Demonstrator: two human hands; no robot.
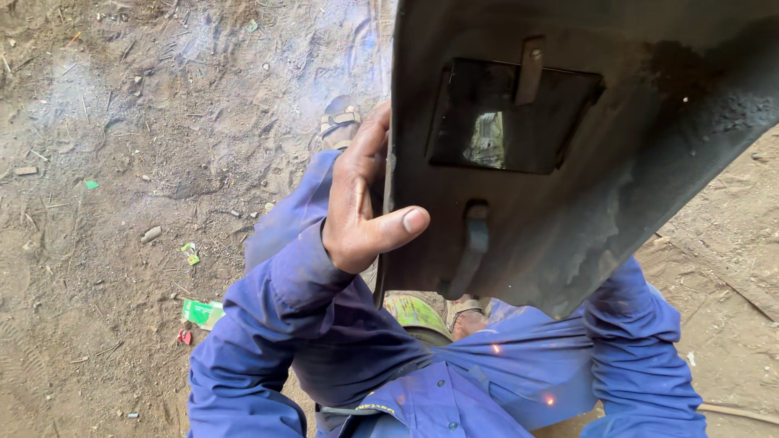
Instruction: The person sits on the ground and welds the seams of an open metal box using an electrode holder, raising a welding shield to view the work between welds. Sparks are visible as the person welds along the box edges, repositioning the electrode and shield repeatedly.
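Observation:
My left hand [357,203] grips the left edge of a dark, worn welding shield [584,203], thumb across its inner face and fingers wrapped behind. The shield fills the upper right and has a dark rectangular viewing window [507,113] and a handle [475,243] on its inner side. My right sleeve [641,341], in blue coverall cloth, runs up behind the shield, and my right hand is hidden. Small orange sparks [495,349] glow on the blue cloth on my lap. A green rounded object [414,312] shows just under the shield's lower edge.
Bare dirt ground [122,146] lies all around, with footprints. Green wrappers [201,312] and a small stone [151,234] lie at the left. A sandalled foot [341,122] shows above my hand. A thin stick [738,412] lies at the bottom right.

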